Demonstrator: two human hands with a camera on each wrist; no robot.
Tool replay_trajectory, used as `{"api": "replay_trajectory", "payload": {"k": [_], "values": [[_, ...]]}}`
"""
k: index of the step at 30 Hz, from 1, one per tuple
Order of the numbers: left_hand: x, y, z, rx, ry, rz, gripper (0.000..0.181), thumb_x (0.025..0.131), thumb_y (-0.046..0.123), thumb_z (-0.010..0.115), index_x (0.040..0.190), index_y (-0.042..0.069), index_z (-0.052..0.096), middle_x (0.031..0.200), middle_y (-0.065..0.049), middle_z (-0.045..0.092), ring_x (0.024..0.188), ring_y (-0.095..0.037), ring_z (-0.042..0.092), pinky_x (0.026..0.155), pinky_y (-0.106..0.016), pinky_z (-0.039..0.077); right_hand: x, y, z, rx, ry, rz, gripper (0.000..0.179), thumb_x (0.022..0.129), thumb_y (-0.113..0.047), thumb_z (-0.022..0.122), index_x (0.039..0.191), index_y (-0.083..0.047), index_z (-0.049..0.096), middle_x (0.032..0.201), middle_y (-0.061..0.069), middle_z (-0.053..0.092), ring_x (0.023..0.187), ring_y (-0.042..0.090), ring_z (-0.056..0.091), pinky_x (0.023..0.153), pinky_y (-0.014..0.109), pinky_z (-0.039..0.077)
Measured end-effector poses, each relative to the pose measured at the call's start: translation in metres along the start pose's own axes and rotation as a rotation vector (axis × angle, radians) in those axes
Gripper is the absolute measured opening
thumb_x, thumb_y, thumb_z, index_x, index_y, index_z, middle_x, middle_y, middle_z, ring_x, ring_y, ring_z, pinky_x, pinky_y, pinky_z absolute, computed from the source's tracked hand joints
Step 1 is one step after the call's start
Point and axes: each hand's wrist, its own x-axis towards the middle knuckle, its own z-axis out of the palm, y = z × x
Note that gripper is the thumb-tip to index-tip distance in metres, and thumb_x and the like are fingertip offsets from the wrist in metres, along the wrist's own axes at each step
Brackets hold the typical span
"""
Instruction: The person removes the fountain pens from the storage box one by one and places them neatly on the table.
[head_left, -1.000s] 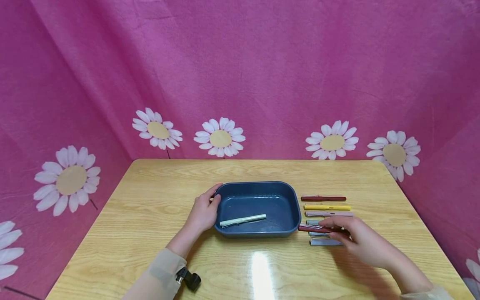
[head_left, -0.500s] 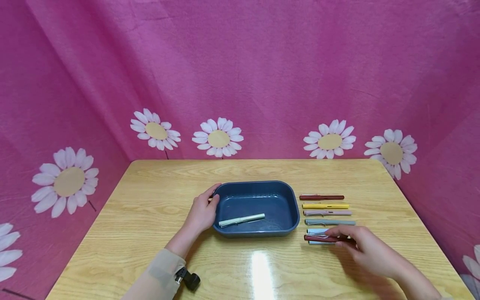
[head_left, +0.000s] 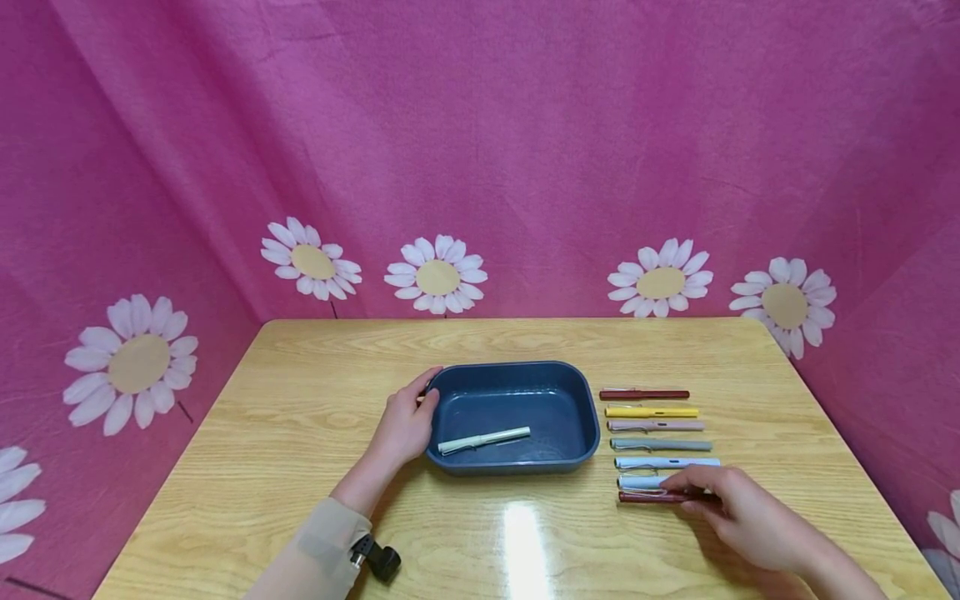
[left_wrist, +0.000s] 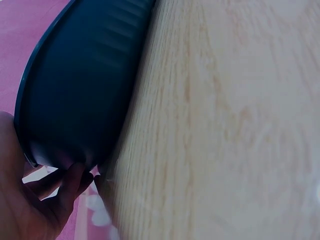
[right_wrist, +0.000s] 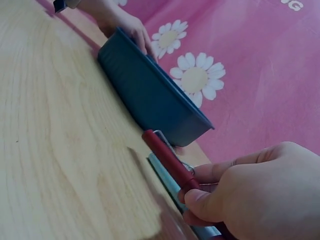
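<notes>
My left hand [head_left: 405,425] grips the left end of a dark blue rectangular tray [head_left: 551,462], thumb over its rim. Inside the tray lies a pale green pen [head_left: 483,440]. My right hand [head_left: 742,512] pinches a dark red pen [head_left: 637,497] with a metal clip between thumb and fingers. In the right wrist view this red pen [right_wrist: 167,157] is just over a pale blue pen [right_wrist: 166,172]. Above it in the head view lie a light blue pen [head_left: 667,462], a grey-green pen [head_left: 660,445], a pinkish pen [head_left: 656,426], a yellow pen [head_left: 652,412] and another dark red pen [head_left: 645,394].
The pens form a column right of the tray on a wooden table [head_left: 300,467]. A pink curtain [head_left: 525,167] with daisies stands behind and at both sides. A black device [head_left: 378,558] is strapped to the left wrist.
My right hand has carried the dark red pen toward the near side, from over the grey-green pen to beside the nearest pale blue one. The left hand and tray stay in place.
</notes>
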Motion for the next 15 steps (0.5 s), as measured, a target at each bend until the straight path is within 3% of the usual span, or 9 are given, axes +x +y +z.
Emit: {"api": "replay_trajectory", "payload": {"k": [8,15], "values": [[-0.0011,0.0006,-0.0012,-0.013,-0.006,-0.009,0.043,0.112,0.02,0.05,0.154,0.015,0.057,0.142,-0.014,0.065,0.111,-0.032,0.069,0.099,-0.051,0.054,-0.0021,0.0026,0.0011,0.004,-0.046,0.066,0.03,0.095,0.0,0.077,0.109,-0.026,0.074,0.104,-0.013,0.071,0.094,0.009,0.065,0.077,0.022,0.053],[-0.0005,-0.0003,-0.0006,-0.009,-0.004,-0.006,0.044,0.112,0.021,0.05,0.155,0.016,0.056,0.138,-0.015,0.066,0.112,-0.032,0.069,0.1,-0.052,0.053,-0.0056,0.007,0.0024,-0.071,0.03,0.03,0.036,0.088,0.006,0.08,0.108,-0.024,0.075,0.103,-0.012,0.072,0.095,0.003,0.064,0.078,0.019,0.053]]}}
